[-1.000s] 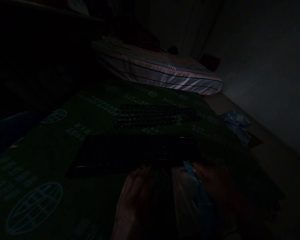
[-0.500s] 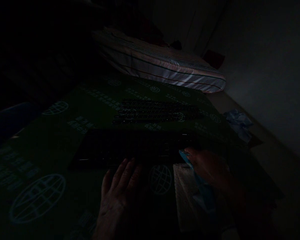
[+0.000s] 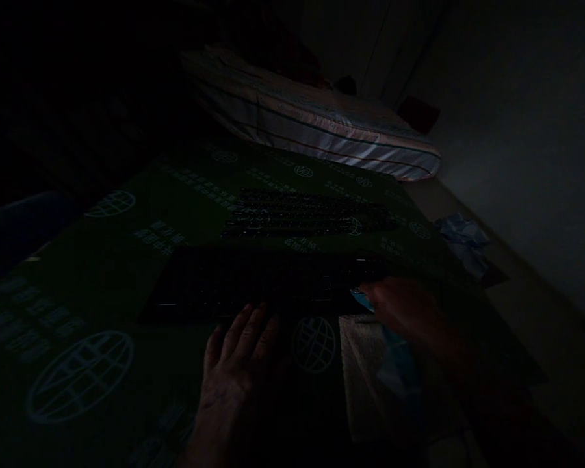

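The scene is very dark. A black keyboard [image 3: 244, 279] lies across the green printed surface [image 3: 175, 351] in front of me. My left hand [image 3: 236, 357] rests palm down with its fingers stretched and slightly apart, the fingertips at the keyboard's near edge. Over the keyboard's right end, the fingers of my right hand [image 3: 394, 302] are closed around a thin blue piece [image 3: 362, 299]; its kind is too dark to make out. Below that hand lies a folded light cloth [image 3: 363, 383] with a blue patch [image 3: 400, 364] on it.
Beyond the keyboard, several dark rows of small pieces, which look like keycaps [image 3: 312, 214], are laid out. A striped mattress [image 3: 322, 133] stands at the back. Crumpled plastic [image 3: 463, 240] lies on the floor to the right, near the wall [image 3: 531, 130].
My right hand has shifted slightly, and less of the blue piece shows under it. The left hand stays at the keyboard edge. The view has moved a little.
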`<state>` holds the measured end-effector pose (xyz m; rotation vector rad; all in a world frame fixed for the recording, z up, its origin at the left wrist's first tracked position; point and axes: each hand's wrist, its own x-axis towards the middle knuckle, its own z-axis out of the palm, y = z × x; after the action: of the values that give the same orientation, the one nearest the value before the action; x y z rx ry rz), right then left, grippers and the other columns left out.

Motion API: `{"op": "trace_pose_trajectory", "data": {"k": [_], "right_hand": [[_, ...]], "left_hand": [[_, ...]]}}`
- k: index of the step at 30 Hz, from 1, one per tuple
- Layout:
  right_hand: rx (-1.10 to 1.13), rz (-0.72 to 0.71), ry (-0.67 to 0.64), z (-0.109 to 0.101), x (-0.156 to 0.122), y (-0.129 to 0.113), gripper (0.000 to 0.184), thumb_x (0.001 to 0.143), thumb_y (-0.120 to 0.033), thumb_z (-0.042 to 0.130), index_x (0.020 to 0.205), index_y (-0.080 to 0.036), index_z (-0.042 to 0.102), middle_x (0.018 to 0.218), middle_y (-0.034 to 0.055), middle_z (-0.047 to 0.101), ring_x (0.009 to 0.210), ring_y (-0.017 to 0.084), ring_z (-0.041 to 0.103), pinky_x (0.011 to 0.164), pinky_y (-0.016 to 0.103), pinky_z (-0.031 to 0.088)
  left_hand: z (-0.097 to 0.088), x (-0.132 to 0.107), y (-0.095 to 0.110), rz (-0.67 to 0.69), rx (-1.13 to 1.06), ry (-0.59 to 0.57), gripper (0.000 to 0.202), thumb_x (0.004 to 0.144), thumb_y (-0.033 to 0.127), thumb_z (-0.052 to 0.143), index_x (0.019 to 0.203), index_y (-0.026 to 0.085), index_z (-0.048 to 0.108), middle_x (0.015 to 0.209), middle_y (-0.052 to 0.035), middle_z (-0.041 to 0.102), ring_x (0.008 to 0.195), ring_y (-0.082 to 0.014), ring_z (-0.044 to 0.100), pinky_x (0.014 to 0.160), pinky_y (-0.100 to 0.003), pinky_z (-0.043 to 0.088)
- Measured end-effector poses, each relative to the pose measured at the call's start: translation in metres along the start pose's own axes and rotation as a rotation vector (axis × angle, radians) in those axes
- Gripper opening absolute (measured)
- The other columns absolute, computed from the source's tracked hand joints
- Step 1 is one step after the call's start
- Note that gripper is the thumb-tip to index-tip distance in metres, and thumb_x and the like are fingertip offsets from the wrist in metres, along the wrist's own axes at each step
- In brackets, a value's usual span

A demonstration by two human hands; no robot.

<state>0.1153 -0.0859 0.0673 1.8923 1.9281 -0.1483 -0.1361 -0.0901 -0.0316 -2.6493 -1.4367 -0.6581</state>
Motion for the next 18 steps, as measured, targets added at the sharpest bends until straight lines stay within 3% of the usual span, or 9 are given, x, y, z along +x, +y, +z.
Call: {"op": "trace_pose_trajectory", "data": {"k": [18], "right_hand": [[0.054, 0.004, -0.029, -0.0013, -0.0003, -0.0009, 0.031, 0.083, -0.017, 0.039, 0.101, -0.025, 0.064, 0.092, 0.0079, 0.068, 0.079, 0.022, 0.064, 0.063, 0.030, 0.042]], "left_hand": [[0.0007, -0.0003, -0.0029, 0.028, 0.070, -0.001, 0.042, 0.081, 0.034, 0.046, 0.120, 0.020, 0.052, 0.131, -0.0104, 0.050, 0.122, -0.0306, 0.041, 0.097, -0.048, 0.029]]}}
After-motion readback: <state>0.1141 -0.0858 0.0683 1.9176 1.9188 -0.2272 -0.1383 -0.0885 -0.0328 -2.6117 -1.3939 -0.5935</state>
